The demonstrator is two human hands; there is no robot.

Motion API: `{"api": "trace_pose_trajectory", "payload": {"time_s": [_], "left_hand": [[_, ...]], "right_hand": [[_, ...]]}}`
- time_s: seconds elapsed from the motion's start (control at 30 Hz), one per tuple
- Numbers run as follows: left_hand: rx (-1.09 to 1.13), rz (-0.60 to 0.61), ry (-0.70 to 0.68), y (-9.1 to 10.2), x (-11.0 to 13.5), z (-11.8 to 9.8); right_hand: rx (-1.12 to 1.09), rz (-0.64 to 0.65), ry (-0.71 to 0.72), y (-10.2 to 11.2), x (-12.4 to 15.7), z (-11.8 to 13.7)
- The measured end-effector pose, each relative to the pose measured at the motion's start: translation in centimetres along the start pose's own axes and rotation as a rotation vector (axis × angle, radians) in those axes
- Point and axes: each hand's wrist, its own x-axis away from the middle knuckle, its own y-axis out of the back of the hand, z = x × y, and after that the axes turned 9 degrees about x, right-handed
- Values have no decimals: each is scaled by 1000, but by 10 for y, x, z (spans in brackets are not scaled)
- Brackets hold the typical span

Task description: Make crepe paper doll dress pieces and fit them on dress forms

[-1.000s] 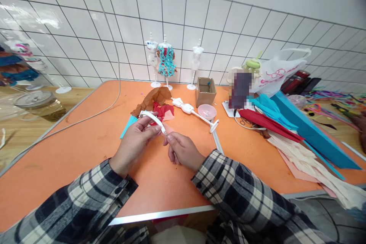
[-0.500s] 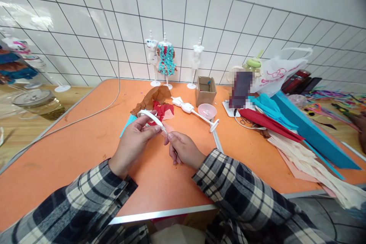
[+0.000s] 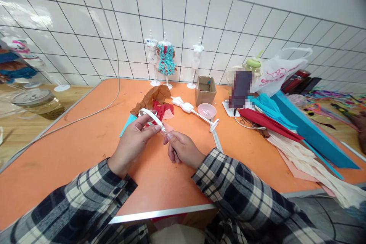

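A thin white ring that looks like a roll of tape (image 3: 153, 117) is pinched between the thumb and fingers of my left hand (image 3: 140, 129). My right hand (image 3: 183, 148) meets it at the lower right end, thumb and fingertip pressed together there. Whatever sits in that pinch is too small to make out; a dark sliver shows under the fingers. Just beyond the hands lie crumpled brown paper (image 3: 154, 97), red paper (image 3: 160, 109) and a blue sheet (image 3: 127, 125). A small white dress form (image 3: 184, 106) lies on its side to the right of them.
Small dress forms (image 3: 197, 59) stand by the tiled wall, one in turquoise ruffles (image 3: 166, 59). A cardboard box (image 3: 206, 90) and a pink bowl (image 3: 207, 111) sit near the centre. At right are a phone (image 3: 240, 89), folded paper (image 3: 271, 124) and a plastic bag (image 3: 274, 74). A cable (image 3: 85, 116) crosses the left.
The white roll has shifted very slightly to the right in my left hand. Both hands keep almost the same place and grip.
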Motion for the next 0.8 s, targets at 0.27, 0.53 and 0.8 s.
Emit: {"api": "trace_pose_trajectory", "payload": {"time_s": [0.27,0.53,0.8], "left_hand": [[221,7,18,-5,3,-7],[247,20,83,-7,3,-5],[234,14,108,-9,4,-5]], "right_hand": [[9,-6,-17,1,-1,-1],[-38,19,-1,1,0,1],[-15,5,29,1,0,-2]]}}
